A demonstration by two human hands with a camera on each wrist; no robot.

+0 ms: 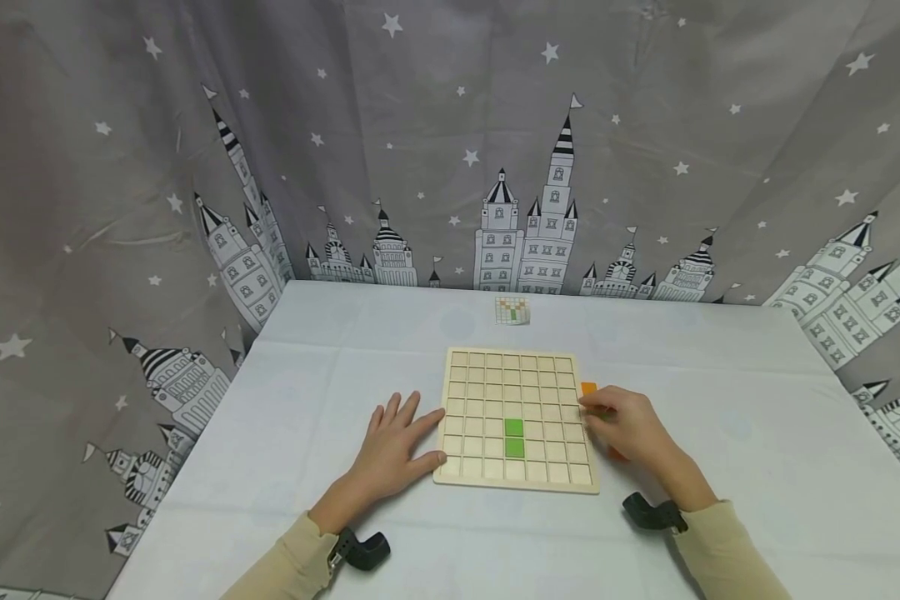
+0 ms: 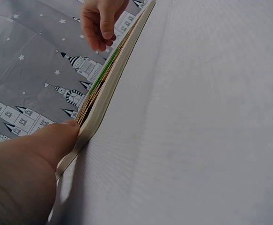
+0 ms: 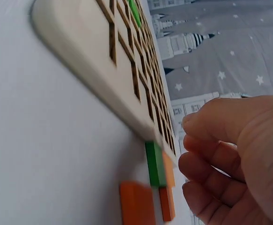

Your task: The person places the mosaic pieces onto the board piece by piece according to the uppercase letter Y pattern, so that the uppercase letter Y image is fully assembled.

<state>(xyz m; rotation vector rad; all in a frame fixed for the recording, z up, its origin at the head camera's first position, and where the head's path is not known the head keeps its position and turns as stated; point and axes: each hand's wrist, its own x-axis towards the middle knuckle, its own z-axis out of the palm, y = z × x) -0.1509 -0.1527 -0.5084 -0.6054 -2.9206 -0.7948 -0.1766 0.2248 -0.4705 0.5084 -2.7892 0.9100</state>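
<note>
A pale wooden grid board (image 1: pixel 480 375) lies flat on the table. Two green square tiles (image 1: pixel 513 427) sit one below the other in its lower middle cells. My left hand (image 1: pixel 390 454) rests at the board's left side, fingers spread, its thumb (image 2: pixel 63 140) touching the edge. Over the board's right edge hovers my right hand (image 1: pixel 630 425), fingers loosely bent, with no tile showing between thumb and fingertips. Beneath it on the table are a green tile (image 3: pixel 155 164) and several orange tiles (image 3: pixel 137 204), partly hidden by that hand in the head view.
Behind the board lies a small printed card (image 1: pixel 512 311) with a grid of orange and green squares. White cloth (image 1: pixel 345 358) covers the table. A grey curtain (image 1: pixel 420 108) with castles and stars hangs behind it. Each wrist wears a black camera (image 1: pixel 363 550).
</note>
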